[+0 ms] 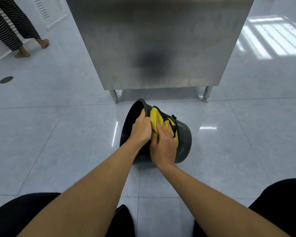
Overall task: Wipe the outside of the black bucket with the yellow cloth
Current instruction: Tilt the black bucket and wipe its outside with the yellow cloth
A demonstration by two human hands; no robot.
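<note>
Steel cabinet [157, 40]: stands on legs behind our work.
Floor [58, 134]: carries the black bucket [184, 139], lying on its side, mouth leftward, outer wall turned up within reach.
Left hand [141, 129]: fingers curled over the rim, we judge to steady it.
Right hand [163, 146]: spread flat, pressing the yellow cloth [155, 117] onto that wall.

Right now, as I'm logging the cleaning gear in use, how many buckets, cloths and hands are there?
black bucket: 1
yellow cloth: 1
hands: 2 (left hand gripping the rim, right hand pressing the cloth)
Total: 4
</note>
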